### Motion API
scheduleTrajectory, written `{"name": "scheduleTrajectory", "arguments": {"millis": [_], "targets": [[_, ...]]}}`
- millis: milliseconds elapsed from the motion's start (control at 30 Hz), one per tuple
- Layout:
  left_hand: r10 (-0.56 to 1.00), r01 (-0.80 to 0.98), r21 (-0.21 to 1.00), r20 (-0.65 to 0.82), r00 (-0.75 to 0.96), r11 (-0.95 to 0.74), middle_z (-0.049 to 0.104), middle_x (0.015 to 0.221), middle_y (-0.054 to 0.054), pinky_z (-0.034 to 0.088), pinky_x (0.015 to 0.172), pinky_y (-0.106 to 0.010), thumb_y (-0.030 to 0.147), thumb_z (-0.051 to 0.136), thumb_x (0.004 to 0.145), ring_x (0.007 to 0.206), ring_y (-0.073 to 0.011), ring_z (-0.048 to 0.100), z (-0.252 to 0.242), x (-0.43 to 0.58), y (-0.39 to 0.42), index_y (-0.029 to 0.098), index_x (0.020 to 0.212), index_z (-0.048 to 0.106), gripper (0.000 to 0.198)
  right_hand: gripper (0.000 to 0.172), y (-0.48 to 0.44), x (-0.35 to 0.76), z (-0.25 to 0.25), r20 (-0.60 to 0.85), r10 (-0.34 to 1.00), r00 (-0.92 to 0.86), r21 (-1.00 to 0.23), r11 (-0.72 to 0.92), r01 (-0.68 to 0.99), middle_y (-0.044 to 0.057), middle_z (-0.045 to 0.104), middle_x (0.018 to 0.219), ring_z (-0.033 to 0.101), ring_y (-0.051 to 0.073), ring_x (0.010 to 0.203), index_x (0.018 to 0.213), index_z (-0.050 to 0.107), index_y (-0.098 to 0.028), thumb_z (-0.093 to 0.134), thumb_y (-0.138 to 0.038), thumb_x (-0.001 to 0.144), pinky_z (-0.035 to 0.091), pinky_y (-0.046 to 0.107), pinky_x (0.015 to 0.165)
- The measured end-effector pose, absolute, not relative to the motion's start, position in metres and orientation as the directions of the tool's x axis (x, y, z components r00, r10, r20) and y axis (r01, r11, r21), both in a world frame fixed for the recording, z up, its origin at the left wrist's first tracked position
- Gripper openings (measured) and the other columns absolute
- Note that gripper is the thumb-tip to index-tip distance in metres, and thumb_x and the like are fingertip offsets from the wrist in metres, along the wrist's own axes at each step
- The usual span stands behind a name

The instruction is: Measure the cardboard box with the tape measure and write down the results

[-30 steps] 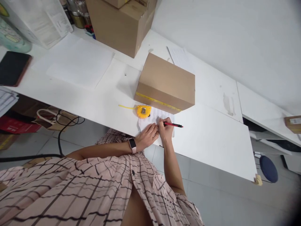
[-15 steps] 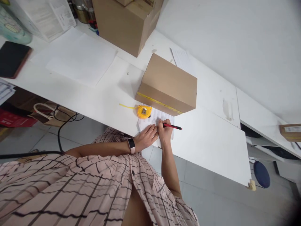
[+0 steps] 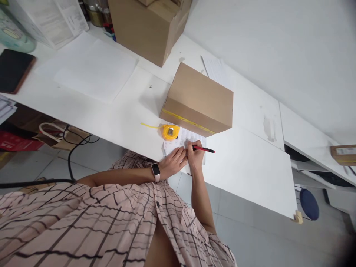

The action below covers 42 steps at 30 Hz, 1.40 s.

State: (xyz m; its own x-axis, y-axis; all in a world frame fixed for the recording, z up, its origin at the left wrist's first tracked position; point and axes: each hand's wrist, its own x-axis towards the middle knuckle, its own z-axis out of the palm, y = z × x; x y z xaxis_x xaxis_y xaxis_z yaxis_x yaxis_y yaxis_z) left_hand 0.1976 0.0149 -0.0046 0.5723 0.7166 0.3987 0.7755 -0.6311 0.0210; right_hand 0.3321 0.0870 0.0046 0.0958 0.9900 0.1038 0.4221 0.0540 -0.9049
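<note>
My right hand (image 3: 195,154) is closed round a red and black pen (image 3: 204,149), its tip hidden by the fingers over a printed sheet (image 3: 170,144). Beside it, my left hand (image 3: 174,162) lies flat on the sheet's near edge, fingers stretched out and a watch on the wrist. A yellow tape measure (image 3: 171,132) rests on the upper left part of the sheet, with a short length of blade pulled out to the left. Just behind stands a closed cardboard box (image 3: 200,97) with a yellow strip along its near side, covering the far part of the sheet.
A larger cardboard box (image 3: 141,33) stands at the back of the white table (image 3: 250,163). White papers (image 3: 97,70), a dark notebook-like object (image 3: 15,70) and a pale green bottle (image 3: 15,33) are on the left. A blue stool (image 3: 309,204) stands beyond the table's right end.
Hardly anything differs. Both hands, the pen, the tape measure and the box keep their places; the view has shifted very slightly.
</note>
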Motion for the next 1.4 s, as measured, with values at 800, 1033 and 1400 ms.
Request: {"name": "scheduleTrajectory", "arguments": {"millis": [800,1033,1400], "targets": [[0.715,0.786,-0.022,0.4,0.573,-0.618,0.062,0.139,-0.024,0.041,0.116,-0.046,0.018,0.043,0.103,0.133,-0.0295,0.059,-0.0039,0.1978,0.0148,0.005,0.126,0.061,0.032,0.025,0.0883,0.3334,0.0051,0.107,0.986,0.125,-0.916,0.049,0.399,-0.007,0.043,0.06,0.041,0.011,0.057,0.069,0.043,-0.024,0.059,-0.035,0.084,0.036,0.026,0.057],[0.712,0.784,-0.024,0.402,0.576,-0.62,0.06,0.14,-0.025,0.04,0.117,-0.047,0.019,0.044,0.103,0.134,-0.0304,0.057,-0.0054,0.1982,0.0147,0.005,0.126,0.06,0.031,0.028,0.0884,0.3333,0.007,0.1,0.985,0.141,-0.915,0.035,0.401,-0.007,0.044,0.06,0.041,0.012,0.057,0.07,0.042,-0.024,0.06,-0.039,0.086,0.036,0.026,0.058],[0.725,0.787,-0.028,0.369,0.581,-0.616,0.06,0.141,-0.023,0.04,0.117,-0.046,0.019,0.042,0.104,0.134,-0.0291,0.057,-0.0036,0.1986,0.0144,0.006,0.128,0.06,0.033,0.023,0.0868,0.3335,0.0109,0.109,0.987,0.115,-0.899,0.048,0.436,-0.006,0.044,0.062,0.043,0.012,0.06,0.069,0.044,-0.023,0.058,-0.033,0.085,0.037,0.026,0.06]]}}
